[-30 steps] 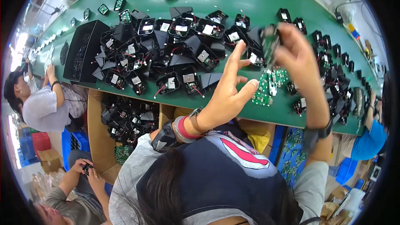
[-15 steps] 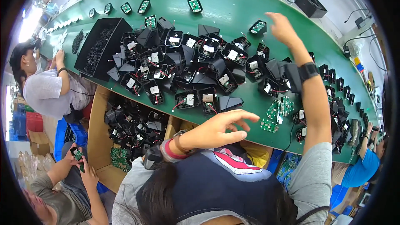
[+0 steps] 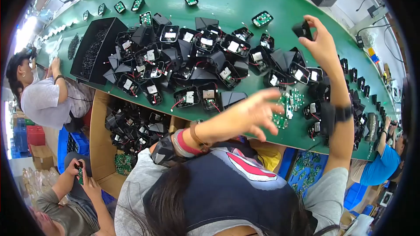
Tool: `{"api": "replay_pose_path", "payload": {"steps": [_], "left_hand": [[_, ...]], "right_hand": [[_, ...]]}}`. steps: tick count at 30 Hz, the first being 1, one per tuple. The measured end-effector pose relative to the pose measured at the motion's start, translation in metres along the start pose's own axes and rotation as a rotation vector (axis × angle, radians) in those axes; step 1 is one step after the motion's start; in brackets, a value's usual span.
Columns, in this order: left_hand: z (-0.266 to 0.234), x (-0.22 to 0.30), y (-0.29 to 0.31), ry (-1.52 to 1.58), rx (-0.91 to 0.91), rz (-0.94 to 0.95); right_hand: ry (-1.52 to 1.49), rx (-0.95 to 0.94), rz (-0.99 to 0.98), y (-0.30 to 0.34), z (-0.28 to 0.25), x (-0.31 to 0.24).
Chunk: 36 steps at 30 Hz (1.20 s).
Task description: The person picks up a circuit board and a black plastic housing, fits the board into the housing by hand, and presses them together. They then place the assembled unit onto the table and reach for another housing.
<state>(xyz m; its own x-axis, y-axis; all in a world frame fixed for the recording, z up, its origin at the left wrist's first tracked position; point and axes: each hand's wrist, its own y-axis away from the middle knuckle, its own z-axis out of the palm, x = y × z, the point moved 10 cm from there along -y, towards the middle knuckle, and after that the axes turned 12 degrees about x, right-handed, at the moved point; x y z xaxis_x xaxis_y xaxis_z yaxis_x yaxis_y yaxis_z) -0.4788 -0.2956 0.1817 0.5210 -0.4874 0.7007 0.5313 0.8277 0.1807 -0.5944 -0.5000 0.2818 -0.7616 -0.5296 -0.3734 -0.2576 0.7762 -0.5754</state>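
A small black plastic housing (image 3: 301, 30) is gripped between the thumb and fingers of my right hand (image 3: 323, 46), raised over the right part of the table. What is inside it cannot be seen. Left of it lies a black housing with a green circuit board (image 3: 262, 19) in it. My left hand (image 3: 249, 116) hovers above the table's near edge, fingers spread and somewhat blurred, holding nothing. Just beyond its fingertips is a cluster of loose green circuit boards (image 3: 294, 101). Several open black housings with red wires (image 3: 205, 39) are heaped in the middle.
A black bin of small dark parts (image 3: 98, 50) stands at the left. Below the near edge are a cardboard box (image 3: 99, 148) of housings and a blue tray of boards (image 3: 306, 170). Co-workers (image 3: 43, 96) sit at the left and far right. A row of housings (image 3: 361, 83) lines the right.
My right hand has moved right and down from near the housing with the board and now holds a black housing. My left hand has shifted toward the loose boards, fingers spreading wider.
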Motion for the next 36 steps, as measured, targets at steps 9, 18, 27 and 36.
{"api": "replay_pose_path", "payload": {"steps": [9,18,27,36], "left_hand": [[-0.018,0.035,-0.030,0.557,0.109,0.050],[-0.002,0.020,-0.036,0.477,0.113,0.098],[0.001,-0.002,-0.036,0.382,0.162,-0.039],[0.002,0.012,-0.030,0.083,0.214,0.079]], "right_hand": [[-0.269,0.225,-0.137,0.099,-0.093,-0.123],[-0.058,-0.033,0.504,0.246,-0.037,-0.031],[-0.049,-0.162,0.284,0.232,-0.008,-0.046],[-0.248,-0.076,0.368,0.200,-0.052,-0.042]]}}
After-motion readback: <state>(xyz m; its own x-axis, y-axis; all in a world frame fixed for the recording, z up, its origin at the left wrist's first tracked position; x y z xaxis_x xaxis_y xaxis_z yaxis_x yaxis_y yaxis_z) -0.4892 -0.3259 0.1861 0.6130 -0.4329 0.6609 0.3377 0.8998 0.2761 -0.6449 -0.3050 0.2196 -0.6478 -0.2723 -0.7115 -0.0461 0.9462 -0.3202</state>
